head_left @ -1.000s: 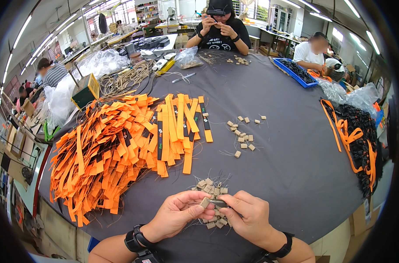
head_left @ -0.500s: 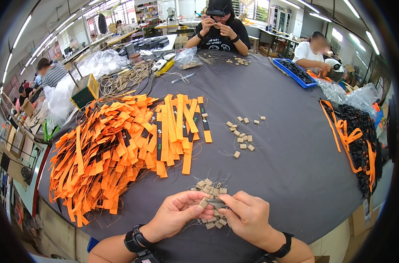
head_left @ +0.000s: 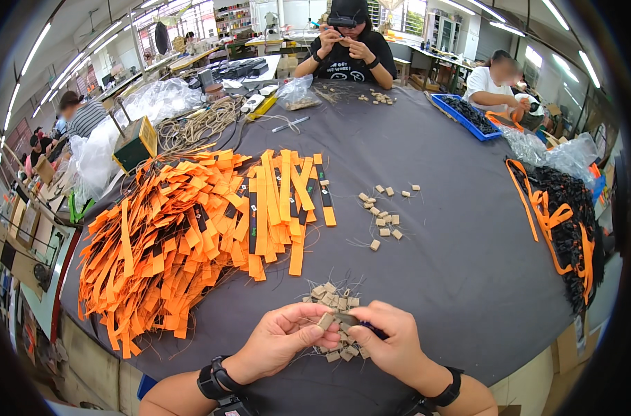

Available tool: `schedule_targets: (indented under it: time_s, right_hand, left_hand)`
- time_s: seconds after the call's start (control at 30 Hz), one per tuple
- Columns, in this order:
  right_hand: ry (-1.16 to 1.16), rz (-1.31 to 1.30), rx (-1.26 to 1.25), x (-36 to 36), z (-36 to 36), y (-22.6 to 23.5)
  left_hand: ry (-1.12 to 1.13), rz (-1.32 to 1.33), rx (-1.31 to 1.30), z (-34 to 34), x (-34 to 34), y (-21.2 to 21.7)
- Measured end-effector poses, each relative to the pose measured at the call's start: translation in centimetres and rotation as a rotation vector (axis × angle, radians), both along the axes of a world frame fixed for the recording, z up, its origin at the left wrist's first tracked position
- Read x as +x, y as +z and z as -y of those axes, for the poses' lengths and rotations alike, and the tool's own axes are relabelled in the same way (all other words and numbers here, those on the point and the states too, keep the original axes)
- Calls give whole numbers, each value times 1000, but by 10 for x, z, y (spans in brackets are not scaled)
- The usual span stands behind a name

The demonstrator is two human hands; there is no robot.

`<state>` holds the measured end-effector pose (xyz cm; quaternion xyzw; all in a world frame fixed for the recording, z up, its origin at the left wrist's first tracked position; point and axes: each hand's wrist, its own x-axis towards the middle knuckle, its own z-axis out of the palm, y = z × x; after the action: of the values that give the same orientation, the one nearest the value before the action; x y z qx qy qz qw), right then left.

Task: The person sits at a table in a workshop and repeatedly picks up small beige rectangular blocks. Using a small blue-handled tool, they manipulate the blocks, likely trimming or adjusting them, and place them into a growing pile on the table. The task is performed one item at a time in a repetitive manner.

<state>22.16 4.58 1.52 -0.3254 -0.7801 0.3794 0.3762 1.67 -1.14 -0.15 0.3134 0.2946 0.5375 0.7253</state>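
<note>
My left hand [head_left: 284, 336] and my right hand [head_left: 393, 341] meet low over the dark grey table [head_left: 454, 277]. Together they pinch one small tan tag [head_left: 326, 321] between their fingertips. Under and just beyond the fingers lies a small heap of the same tan tags [head_left: 333, 299] with thin strings. A big pile of orange strips [head_left: 184, 236] with black ends spreads to the left of my hands. Further out, a scatter of loose tan tags [head_left: 383, 215] lies near the table's middle.
A person in black [head_left: 347, 48] works at the far side with more tan pieces [head_left: 379, 98]. Another person [head_left: 499, 87] sits by a blue tray [head_left: 468, 114] at the right. Black cords with orange straps [head_left: 565, 222] pile at the right edge. Rope coils [head_left: 197, 128], plastic bags.
Both hands stay in place over the heap; only the fingers shift slightly on the tan tag.
</note>
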Motion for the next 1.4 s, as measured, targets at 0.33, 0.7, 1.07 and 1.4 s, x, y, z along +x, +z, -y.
schedule_targets:
  time_s: [0.33, 0.7, 1.07, 1.4]
  right_hand:
    - [243, -28, -844, 7, -6, 4]
    - [-5, -362, -919, 10, -63, 34]
    - [60, -232, -819, -2, -10, 6]
    - [-28, -19, -332, -10, 38, -2]
  left_hand:
    - [87, -759, 426, 3, 10, 16]
    - [54, -1545, 541, -5, -30, 13]
    - [-15, -1724, 531, 9, -31, 13]
    - [309, -710, 657, 11, 10, 5]
